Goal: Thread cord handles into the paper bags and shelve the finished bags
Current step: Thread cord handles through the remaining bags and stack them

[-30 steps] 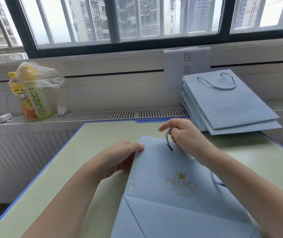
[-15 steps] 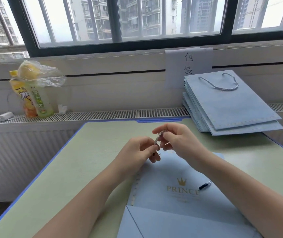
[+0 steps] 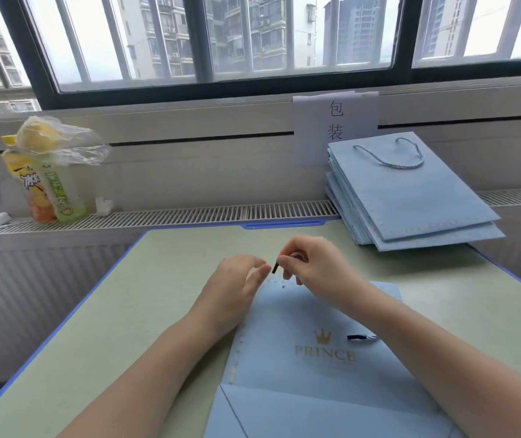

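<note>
- The cord (image 3: 297, 257) is pinched in the right hand (image 3: 313, 268), its dark stiff tip (image 3: 274, 267) poking out toward the left — a moment ago both hands had it between them, and now the left has let go.
- The left hand (image 3: 237, 279) sits just left of that tip, fingers loosely bent and holding nothing; its fingertips (image 3: 262, 270) almost meet the tip but do not grip it.
- The cord's other end (image 3: 360, 337) lies on the paper bag (image 3: 284, 343), right of the gold crown print, so that end has not been threaded.
- The bag lies flat on the table (image 3: 158, 311), its top edge pointing away from the person; a small punched hole (image 3: 283, 286) shows just below the cord tip, near that top edge.
- My reading — the tip has been readied and is lined up over the hole, so pushing it through looks like the next step; this bag is only started.
- Beyond the bag's far right corner, a stack of bags (image 3: 410, 200) leans on the ledge, the top one already carrying a looped handle (image 3: 388, 156).
- Far to the left of the bag stand drink bottles (image 3: 47, 191) under a clear plastic wrapper (image 3: 63, 140); a paper sign (image 3: 335, 121) hangs behind the stack.
</note>
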Demonstrator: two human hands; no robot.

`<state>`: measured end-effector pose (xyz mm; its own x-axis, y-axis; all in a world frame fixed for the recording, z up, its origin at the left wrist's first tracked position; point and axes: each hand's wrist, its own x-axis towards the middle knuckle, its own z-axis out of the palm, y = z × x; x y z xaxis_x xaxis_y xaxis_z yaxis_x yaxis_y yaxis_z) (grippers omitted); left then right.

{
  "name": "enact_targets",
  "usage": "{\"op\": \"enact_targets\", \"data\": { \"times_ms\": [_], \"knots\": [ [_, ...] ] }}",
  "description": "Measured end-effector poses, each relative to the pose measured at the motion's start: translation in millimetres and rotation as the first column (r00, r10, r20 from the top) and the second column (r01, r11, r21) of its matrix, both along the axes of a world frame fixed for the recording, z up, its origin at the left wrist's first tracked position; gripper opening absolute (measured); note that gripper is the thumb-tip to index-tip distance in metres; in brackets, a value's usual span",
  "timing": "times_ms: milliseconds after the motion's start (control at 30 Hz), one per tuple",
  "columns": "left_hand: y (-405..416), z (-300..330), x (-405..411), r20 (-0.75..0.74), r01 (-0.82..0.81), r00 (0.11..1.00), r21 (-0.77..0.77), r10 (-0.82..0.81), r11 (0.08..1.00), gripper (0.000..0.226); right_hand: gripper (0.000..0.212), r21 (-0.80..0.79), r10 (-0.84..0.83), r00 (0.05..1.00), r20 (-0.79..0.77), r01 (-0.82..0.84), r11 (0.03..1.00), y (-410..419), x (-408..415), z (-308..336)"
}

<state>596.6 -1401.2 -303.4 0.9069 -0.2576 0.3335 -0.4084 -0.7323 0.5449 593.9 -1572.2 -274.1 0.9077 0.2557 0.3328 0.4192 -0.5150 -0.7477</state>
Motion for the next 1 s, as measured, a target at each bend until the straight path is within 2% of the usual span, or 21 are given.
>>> {"op": "enact_targets", "data": {
  "times_ms": [33, 67, 167, 300, 367, 500, 600, 667, 800, 867, 933, 1000],
  "knots": [
    [0, -4, 2, 0.024, -0.004, 1.000, 0.147, 0.000, 0.989, 0.044, 0.013, -0.069, -0.029, 1.000, 0.003, 0.030, 0.997, -1, 0, -3],
    [0, -7, 3, 0.046, -0.004, 0.999, 0.216, -0.006, 0.976, 0.036, 0.011, -0.151, -0.059, 0.998, 0.018, 0.061, 0.987, 0, 0, -6],
    [-3, -7, 3, 0.108, 0.033, 0.993, 0.140, -0.048, 0.990, 0.016, 0.016, -0.320, -0.119, 0.990, 0.071, 0.135, 0.938, 5, -2, -14],
    [-4, -4, 1, 0.120, 0.031, 0.992, 0.018, -0.033, 0.999, 0.008, 0.018, -0.389, -0.123, 0.986, 0.109, 0.156, 0.908, 13, -8, -18],
    [-6, -1, -2, 0.064, 0.032, 0.998, -0.094, -0.026, 0.995, 0.014, 0.018, -0.403, -0.108, 0.975, 0.197, 0.180, 0.897, 15, -11, -17],
    [-4, 11, -8, -0.133, 0.036, 0.988, -0.314, -0.082, 0.949, 0.039, 0.015, -0.356, -0.067, 0.929, 0.365, 0.206, 0.911, 16, -14, -13],
    [6, 23, -13, -0.295, 0.046, 0.937, -0.425, -0.186, 0.904, 0.031, 0.010, -0.282, -0.057, 0.921, 0.385, 0.176, 0.943, 15, -12, -14],
    [10, 28, -15, -0.343, 0.047, 0.905, -0.509, -0.253, 0.859, 0.023, 0.010, -0.229, -0.044, 0.915, 0.401, 0.147, 0.962, 14, -11, -13],
    [11, 29, -17, -0.428, -0.032, 0.854, -0.611, -0.296, 0.791, 0.032, 0.017, -0.164, -0.007, 0.882, 0.470, 0.095, 0.982, 10, -9, -10],
    [9, 30, -19, -0.457, -0.063, 0.833, -0.639, -0.312, 0.767, 0.029, 0.020, -0.178, 0.017, 0.878, 0.479, 0.078, 0.981, 10, -8, -9],
    [7, 33, -21, -0.468, -0.092, 0.826, -0.662, -0.314, 0.744, 0.017, 0.020, -0.220, 0.052, 0.876, 0.480, 0.062, 0.974, 10, -8, -10],
    [6, 34, -22, -0.477, -0.119, 0.826, -0.670, -0.301, 0.733, 0.020, 0.020, -0.255, 0.079, 0.861, 0.503, 0.060, 0.965, 10, -8, -10]
  ]
}}
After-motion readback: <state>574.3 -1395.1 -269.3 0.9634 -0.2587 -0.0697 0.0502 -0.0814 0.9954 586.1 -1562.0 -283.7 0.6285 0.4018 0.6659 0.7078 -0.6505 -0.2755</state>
